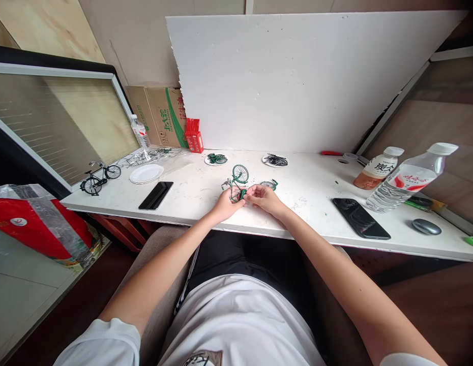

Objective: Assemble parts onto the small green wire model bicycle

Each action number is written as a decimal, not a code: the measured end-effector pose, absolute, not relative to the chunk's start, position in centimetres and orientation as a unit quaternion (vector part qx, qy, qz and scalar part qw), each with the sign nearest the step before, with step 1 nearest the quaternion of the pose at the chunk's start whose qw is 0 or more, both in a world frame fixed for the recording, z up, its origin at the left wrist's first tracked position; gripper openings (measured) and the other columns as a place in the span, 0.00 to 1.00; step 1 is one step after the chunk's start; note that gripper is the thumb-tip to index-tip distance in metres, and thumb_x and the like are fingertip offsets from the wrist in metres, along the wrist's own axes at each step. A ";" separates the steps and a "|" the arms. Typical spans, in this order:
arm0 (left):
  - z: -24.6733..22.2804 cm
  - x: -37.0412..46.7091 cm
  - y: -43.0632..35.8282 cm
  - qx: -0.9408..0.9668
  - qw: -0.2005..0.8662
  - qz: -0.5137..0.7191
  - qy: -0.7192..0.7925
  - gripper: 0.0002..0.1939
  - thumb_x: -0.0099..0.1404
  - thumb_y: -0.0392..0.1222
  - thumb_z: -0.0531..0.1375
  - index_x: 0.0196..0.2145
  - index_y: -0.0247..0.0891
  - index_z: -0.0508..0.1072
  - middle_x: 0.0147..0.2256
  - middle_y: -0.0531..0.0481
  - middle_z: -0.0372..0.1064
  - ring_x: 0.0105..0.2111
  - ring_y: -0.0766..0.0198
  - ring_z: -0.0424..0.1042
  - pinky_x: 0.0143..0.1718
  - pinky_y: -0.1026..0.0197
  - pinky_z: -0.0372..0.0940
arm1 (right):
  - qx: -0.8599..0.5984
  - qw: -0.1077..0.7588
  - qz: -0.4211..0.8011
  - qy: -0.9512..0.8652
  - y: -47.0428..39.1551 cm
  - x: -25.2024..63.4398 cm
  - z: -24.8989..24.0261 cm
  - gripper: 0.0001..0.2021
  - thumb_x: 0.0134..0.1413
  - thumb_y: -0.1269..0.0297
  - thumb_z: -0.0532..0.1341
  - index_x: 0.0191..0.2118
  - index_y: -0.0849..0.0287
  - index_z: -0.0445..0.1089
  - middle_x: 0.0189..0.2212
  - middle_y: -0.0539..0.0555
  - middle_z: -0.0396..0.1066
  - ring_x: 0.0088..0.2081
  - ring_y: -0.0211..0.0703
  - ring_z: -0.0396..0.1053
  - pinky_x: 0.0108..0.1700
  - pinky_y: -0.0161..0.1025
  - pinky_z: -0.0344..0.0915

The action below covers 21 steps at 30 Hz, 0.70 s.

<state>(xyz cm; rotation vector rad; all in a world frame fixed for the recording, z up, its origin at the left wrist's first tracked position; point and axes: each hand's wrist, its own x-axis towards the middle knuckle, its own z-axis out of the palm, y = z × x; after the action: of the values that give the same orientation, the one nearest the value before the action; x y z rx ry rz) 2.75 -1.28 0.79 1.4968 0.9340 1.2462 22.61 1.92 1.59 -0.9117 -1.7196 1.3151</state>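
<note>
Both hands meet at the table's (pixel 206 203) near edge, left hand (pixel 226 203) and right hand (pixel 264 197) pinched together on the little green bike (pixel 236 184) (front wheel (pixel 240 174) pointing away), loose wheel (pixel 267 184) just right.

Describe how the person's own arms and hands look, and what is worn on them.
Both arms are bare from the short white sleeves down. The left hand and the right hand wear no gloves, and no watch or bracelet shows on either wrist. Rings are too small to tell. The white sleeves belong to a white shirt with a small print at the hem.
</note>
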 end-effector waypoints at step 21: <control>1.1 2.7 -1.7 0.613 0.471 0.504 0.386 0.18 0.63 0.31 0.68 0.51 0.33 0.75 0.48 0.41 0.78 0.40 0.63 0.79 0.48 0.56 0.77 | -0.348 0.380 0.533 -0.671 1.7 22.5 2.1 0.23 0.49 0.45 0.77 0.39 0.56 0.72 0.32 0.52 0.78 0.35 0.43 0.77 0.32 0.38 0.66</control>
<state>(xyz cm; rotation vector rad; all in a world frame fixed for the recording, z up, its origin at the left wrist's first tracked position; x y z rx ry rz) 2.71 -1.67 1.14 1.5022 0.9447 1.2336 22.50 1.70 2.13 -0.8885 -1.7146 1.3614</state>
